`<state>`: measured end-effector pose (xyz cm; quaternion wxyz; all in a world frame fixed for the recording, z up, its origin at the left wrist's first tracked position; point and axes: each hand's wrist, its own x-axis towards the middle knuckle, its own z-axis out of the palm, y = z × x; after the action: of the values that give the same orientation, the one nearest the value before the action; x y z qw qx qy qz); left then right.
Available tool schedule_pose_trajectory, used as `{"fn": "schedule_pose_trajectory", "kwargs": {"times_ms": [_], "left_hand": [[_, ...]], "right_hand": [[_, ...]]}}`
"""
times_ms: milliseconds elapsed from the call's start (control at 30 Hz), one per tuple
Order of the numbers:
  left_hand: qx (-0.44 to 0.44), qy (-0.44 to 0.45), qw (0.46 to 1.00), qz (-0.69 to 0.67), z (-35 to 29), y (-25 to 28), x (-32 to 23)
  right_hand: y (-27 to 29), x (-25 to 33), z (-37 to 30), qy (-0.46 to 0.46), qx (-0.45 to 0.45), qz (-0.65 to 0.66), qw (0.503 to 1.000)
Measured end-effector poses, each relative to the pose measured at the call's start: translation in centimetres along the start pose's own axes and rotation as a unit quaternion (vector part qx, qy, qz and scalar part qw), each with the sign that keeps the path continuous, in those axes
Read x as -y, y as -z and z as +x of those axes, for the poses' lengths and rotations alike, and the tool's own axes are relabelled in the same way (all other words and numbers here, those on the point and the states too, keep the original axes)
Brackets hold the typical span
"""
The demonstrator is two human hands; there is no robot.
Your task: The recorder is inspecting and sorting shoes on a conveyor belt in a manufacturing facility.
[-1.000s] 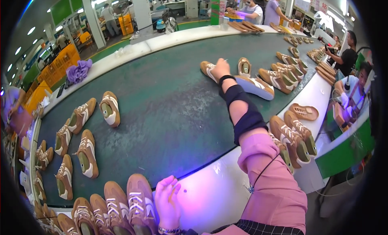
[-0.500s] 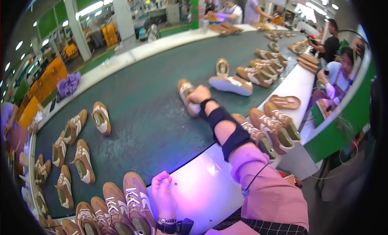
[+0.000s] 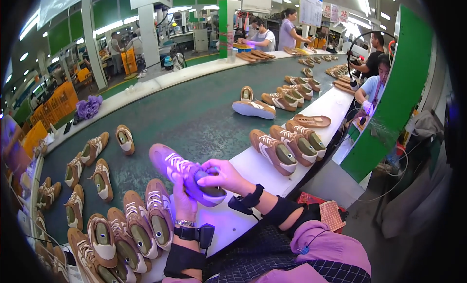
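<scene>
A worker's two hands grip one tan suede sneaker with white side stripes [image 3: 187,175], lifted just above the white tabletop [image 3: 243,161] and washed violet by a purple light; the left hand [image 3: 184,202] closes around it from beneath, seemingly to steady it, while the right hand [image 3: 224,176] curls over the collar with fingers at the opening, a hold that looks suited to checking the inside; the toe points away and to the left. Just left of the hands, a packed row of matching tan sneakers [image 3: 131,232] lies side by side at the near end of the belt, crowding that side; to the right, three more tan sneakers [image 3: 287,146] rest on the white tabletop, leaving a bare strip between. Beyond, the dark green conveyor belt [image 3: 194,112] carries scattered single shoes, among them one tipped on its side showing a white sole [image 3: 253,109]; a purple bundle of cloth [image 3: 89,107] sits on the far ledge; other workers stand at stations farther along the line.
</scene>
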<state>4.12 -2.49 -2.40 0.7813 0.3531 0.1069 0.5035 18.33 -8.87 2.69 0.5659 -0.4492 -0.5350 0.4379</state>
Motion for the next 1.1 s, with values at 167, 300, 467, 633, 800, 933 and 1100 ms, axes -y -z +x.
{"fn": "schedule_pose_trajectory", "kwargs": {"times_ms": [167, 300, 467, 633, 800, 933, 1100], "left_hand": [[0.024, 0.019, 0.997, -0.066, -0.4, 0.4, -0.9], [0.027, -0.013, 1.0, 0.006, -0.2, 0.2, -1.1], [-0.045, 0.004, 0.984, 0.17, 0.7, 0.1, -1.5], [-0.103, -0.063, 0.879, 0.462, 0.0, -0.8, -3.2], [-0.082, -0.174, 0.629, 0.753, -5.3, -1.9, -8.1], [-0.158, -0.148, 0.468, 0.857, -8.6, -1.2, -9.8], [-0.146, -0.079, 0.431, 0.887, -10.8, 0.0, -7.1]], "right_hand": [[1.1, -1.2, 1.6, -0.008, 0.022, 0.044, 0.999], [0.9, -4.4, 3.4, -0.095, 0.241, 0.278, 0.925], [0.0, -7.6, 1.7, -0.139, 0.289, 0.385, 0.865], [0.0, -8.0, 0.5, -0.16, 0.23, 0.472, 0.836], [1.0, -7.6, 0.7, -0.189, 0.206, 0.557, 0.782], [1.9, -7.3, 1.7, -0.146, 0.153, 0.567, 0.796], [3.3, -7.1, 2.6, -0.089, 0.104, 0.536, 0.833]]}}
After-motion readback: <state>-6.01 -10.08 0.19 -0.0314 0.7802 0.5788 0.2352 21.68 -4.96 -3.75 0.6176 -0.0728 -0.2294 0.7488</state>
